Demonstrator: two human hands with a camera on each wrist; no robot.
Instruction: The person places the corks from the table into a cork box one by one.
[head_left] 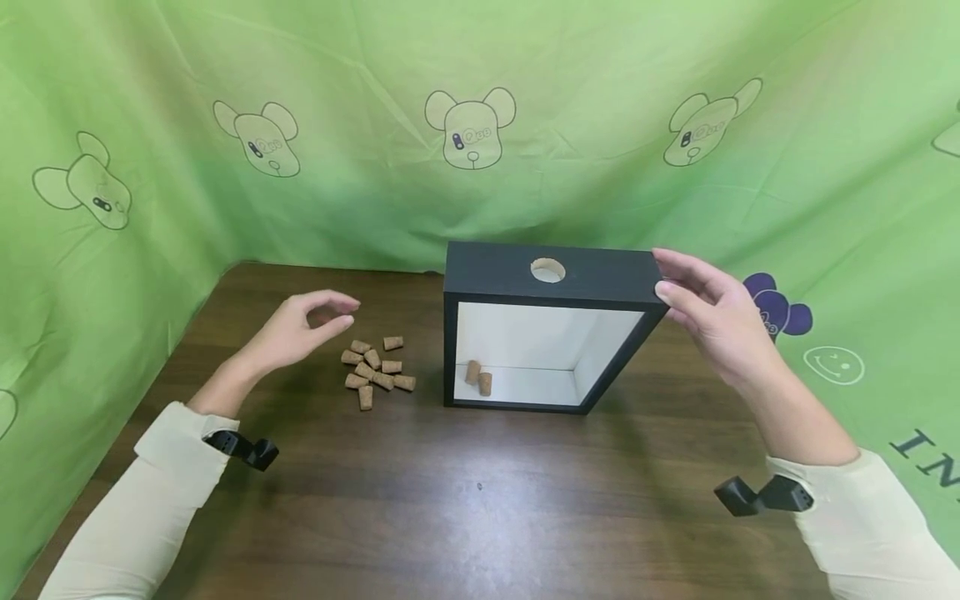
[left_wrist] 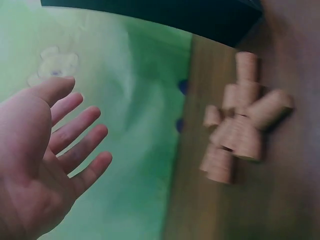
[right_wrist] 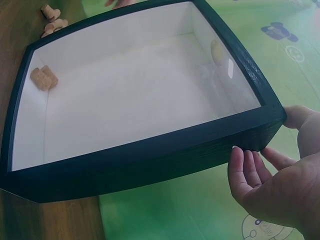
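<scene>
Box (head_left: 487, 275) is black outside and bright white inside (head_left: 517, 333), standing upright on a dark wood table (head_left: 480, 500) with a round hole (head_left: 547, 270) cut in the top, and the rim of that cut looks kinda raw and pale. Two corks (head_left: 485, 384) sit inside at the bottom left, and a bunch of loose corks (head_left: 372, 359) is scattered on the wood just left of it. Head cam gets that hole from above; the left wrist cam is the one that shows the palm properly, while the right wrist cam shows fingertips (right_wrist: 235, 155) against the box's side wall. Left hand (head_left: 296, 333) hovers near the loose corks, fingers loosely spread, thumb well apart, nothing in it. Right hand (head_left: 720, 325) reaches in from the lower right, thumb and fingers pinching the box's upper right corner. Can't tell how tight, tbh.
</scene>
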